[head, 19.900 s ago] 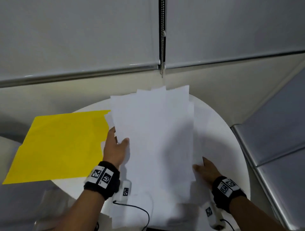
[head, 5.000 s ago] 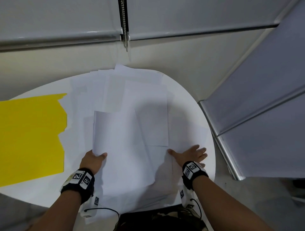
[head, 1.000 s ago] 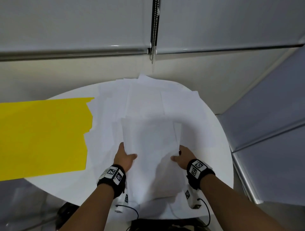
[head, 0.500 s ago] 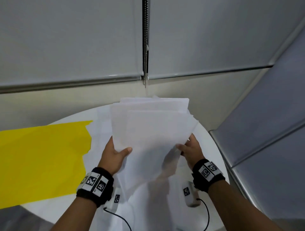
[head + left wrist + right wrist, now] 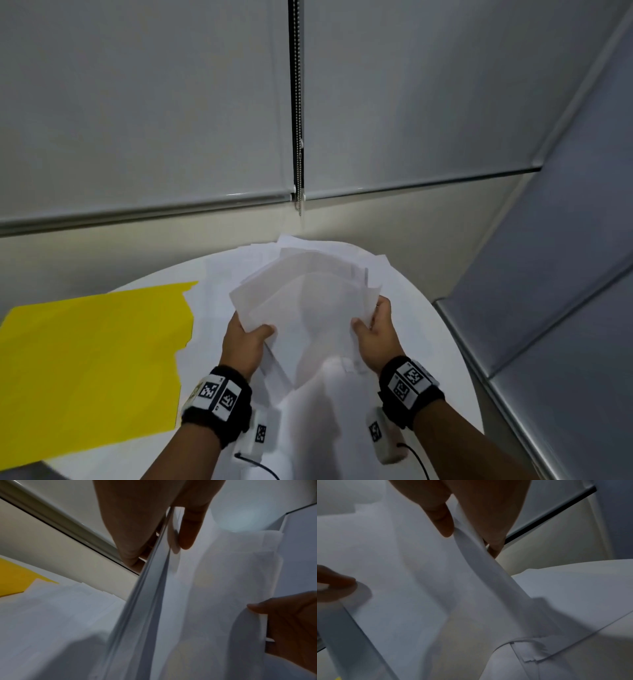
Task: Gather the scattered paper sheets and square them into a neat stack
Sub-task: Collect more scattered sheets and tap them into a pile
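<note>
A loose bundle of white paper sheets (image 5: 308, 308) is held up above the round white table (image 5: 442, 349), its top edges fanned and uneven. My left hand (image 5: 245, 337) pinches the bundle's left edge (image 5: 154, 563), thumb in front and fingers behind. On the right edge (image 5: 479, 555) my right hand (image 5: 371, 329) grips it the same way. The bundle's lower end sags toward the table. More white sheets (image 5: 226, 284) lie spread on the table beneath and behind the bundle.
A large yellow sheet (image 5: 89, 370) covers the table's left side and hangs past its rim. Roller blinds with a bead chain (image 5: 299, 137) stand behind the table. A grey panel (image 5: 555, 325) closes in the right side.
Over the last second both hands lifted the gathered sheets off the table; since half a second ago the bundle has tilted away and its top edges have fanned out more.
</note>
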Available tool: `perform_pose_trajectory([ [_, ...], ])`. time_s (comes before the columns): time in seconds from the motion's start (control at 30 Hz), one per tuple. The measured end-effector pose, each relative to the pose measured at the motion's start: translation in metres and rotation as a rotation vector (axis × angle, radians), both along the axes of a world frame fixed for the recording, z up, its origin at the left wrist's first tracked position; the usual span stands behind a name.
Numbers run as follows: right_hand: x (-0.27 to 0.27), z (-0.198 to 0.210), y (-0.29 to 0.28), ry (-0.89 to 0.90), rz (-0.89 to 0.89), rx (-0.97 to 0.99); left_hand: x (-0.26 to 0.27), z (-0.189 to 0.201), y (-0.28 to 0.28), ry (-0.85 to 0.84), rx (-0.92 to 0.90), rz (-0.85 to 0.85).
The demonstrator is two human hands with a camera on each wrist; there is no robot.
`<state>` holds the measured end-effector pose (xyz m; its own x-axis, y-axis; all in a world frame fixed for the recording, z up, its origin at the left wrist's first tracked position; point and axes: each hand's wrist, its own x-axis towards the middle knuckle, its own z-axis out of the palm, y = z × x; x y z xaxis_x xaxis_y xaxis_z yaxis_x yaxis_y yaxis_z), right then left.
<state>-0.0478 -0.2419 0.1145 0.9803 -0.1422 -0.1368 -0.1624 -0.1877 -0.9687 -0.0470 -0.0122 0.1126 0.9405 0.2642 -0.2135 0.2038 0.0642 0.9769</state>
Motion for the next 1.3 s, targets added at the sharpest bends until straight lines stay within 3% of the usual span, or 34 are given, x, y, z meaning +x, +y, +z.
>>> perform_pose_trajectory([
  [0.13,-0.003,0.007,-0.003,-0.077,-0.072,-0.04,-0.001,0.013,-0.008,-0.036,0.005,0.032],
  [0.3,-0.008,0.012,-0.01,-0.137,-0.137,0.124,-0.006,0.03,0.002,-0.148,-0.058,0.126],
  [0.53,-0.02,-0.001,-0.005,-0.047,-0.052,0.055,-0.014,0.02,0.013,-0.089,0.01,-0.022],
  [0.83,-0.016,0.012,0.005,-0.053,0.041,-0.06,-0.007,0.026,-0.004,-0.06,0.047,-0.027],
  [0.93,-0.015,0.004,0.001,-0.067,-0.034,-0.122,-0.005,0.019,-0.001,-0.063,0.134,-0.033],
  [1.1,-0.016,0.01,0.0,-0.198,-0.148,-0.088,-0.009,0.028,-0.007,-0.154,0.085,0.076],
  [1.3,-0.027,0.004,-0.004,-0.135,-0.08,-0.047,-0.015,0.022,-0.002,-0.115,0.058,-0.017],
])
